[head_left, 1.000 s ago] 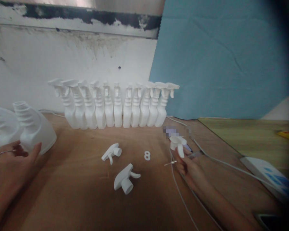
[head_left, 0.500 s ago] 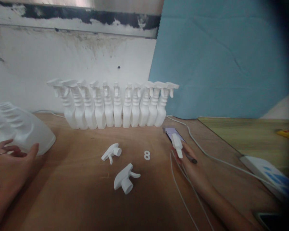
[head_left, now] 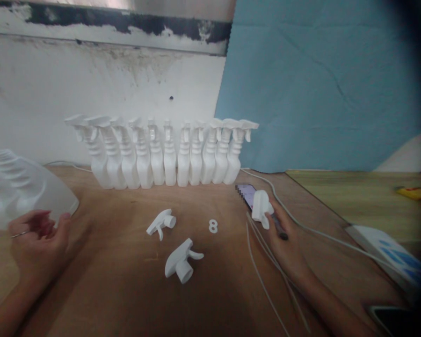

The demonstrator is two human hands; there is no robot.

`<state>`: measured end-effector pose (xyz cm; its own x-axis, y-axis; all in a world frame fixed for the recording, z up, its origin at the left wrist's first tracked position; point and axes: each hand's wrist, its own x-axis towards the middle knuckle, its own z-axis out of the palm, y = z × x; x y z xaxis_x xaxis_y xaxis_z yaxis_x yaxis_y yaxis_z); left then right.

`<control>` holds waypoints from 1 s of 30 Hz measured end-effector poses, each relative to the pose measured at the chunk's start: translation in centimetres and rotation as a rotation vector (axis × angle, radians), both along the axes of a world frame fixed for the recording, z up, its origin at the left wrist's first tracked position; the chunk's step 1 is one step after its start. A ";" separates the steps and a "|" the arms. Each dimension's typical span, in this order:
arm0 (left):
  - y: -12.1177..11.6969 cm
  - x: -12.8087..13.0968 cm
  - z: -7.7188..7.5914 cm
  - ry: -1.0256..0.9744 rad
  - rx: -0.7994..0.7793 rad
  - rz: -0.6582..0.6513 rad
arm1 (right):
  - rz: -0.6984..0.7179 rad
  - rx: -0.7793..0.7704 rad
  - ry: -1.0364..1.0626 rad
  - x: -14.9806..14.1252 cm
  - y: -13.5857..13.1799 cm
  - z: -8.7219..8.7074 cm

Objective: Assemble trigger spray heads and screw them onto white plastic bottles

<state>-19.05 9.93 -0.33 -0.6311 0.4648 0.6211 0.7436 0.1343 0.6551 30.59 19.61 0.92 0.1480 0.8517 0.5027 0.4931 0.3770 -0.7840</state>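
Brown tabletop point(head_left: 126, 295), open across its near middle, lies below a white spray head point(head_left: 260, 206) gripped in the right hand point(head_left: 287, 245) near a phone point(head_left: 247, 191); two loose heads point(head_left: 178, 262) and a white "8" point(head_left: 213, 226) lie between the hands. Half-open with curled fingers, the left hand point(head_left: 40, 243) is beside two headless bottles point(head_left: 52, 189), contact unclear. Eleven headed bottles point(head_left: 170, 168) line the rear edge.

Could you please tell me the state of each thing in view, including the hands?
Row bottles: upright, sprayer tops fitted.
Left bottle: neck open, no top.
Farther loose sprayer: lying down.
Nearer loose sprayer: lying down.
White 8: lying flat.
Phone: screen lit.
Held sprayer: gripped by the right hand.
Left hand: loosely curled, thumb apart.
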 end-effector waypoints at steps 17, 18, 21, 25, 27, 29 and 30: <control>-2.4 22.4 -0.9 0.483 -0.347 -1.163 | 0.319 -0.126 -0.075 -3.8 -4.5 0.9; -2.0 22.4 -1.0 0.423 -0.419 -1.098 | 0.324 -0.122 -0.075 -3.8 -4.5 0.7; -1.1 22.1 -1.1 0.295 -0.585 -0.944 | 0.334 -0.092 -0.089 -3.7 -4.6 0.4; -1.1 21.5 -0.9 -0.029 -0.610 -1.013 | 0.413 -0.126 -0.140 -4.4 -5.4 0.9; -1.3 21.3 -0.8 -0.353 -0.553 -1.124 | 0.460 -0.125 -0.171 -5.1 -6.0 1.2; -1.5 21.3 -1.0 -0.715 -0.486 -1.254 | 0.525 -0.078 -0.243 -5.7 -6.6 1.1; -1.6 21.3 -1.1 -0.870 -0.453 -1.316 | 0.566 -0.052 -0.290 -6.0 -6.8 0.9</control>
<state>2.27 8.36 -1.41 0.2565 0.9664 -0.0163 -0.0548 0.0314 0.9980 24.56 12.79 1.81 -0.4679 0.7826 0.4106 0.4241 0.6064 -0.6726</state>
